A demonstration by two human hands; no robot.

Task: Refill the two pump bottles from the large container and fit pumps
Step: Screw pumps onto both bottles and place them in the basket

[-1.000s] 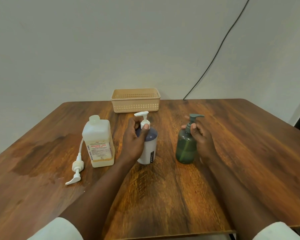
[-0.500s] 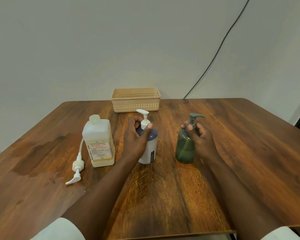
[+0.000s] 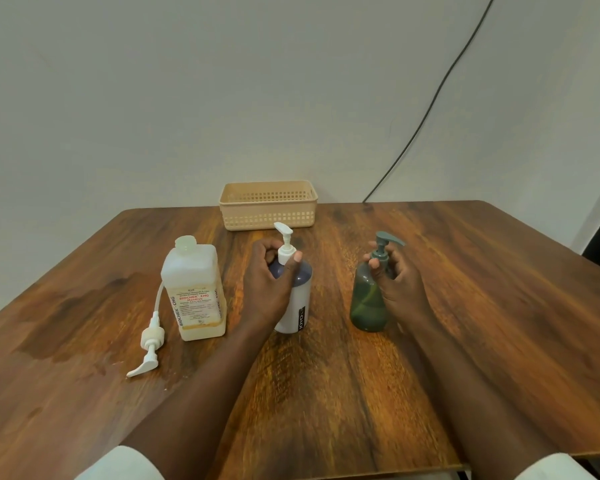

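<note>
Left hand point(image 3: 269, 284) wrapped around the shoulder of the white-and-purple pump bottle point(image 3: 297, 299), thumb and fingers clamped at the collar of its white pump point(image 3: 284, 242). Bottle upright near the middle of the wooden table point(image 3: 326, 393), pump seated in its neck.

Right hand point(image 3: 400, 282) closed on the neck of the green pump bottle point(image 3: 366, 303), fingertips pinching just below its grey-green pump point(image 3: 385, 242). Bottle upright, well apart from the white one, to its right.

Large container point(image 3: 194, 292) upright just left of the left hand, neck open, pale yellow liquid low inside, red-lettered label facing forward. Loose white pump with dip tube point(image 3: 149, 337) lying flat on the table just beside the container's left side.

Beige slotted basket point(image 3: 267, 206) at the table's far edge, against the wall. Black cable point(image 3: 440, 88) running diagonally down the wall behind the table.
</note>
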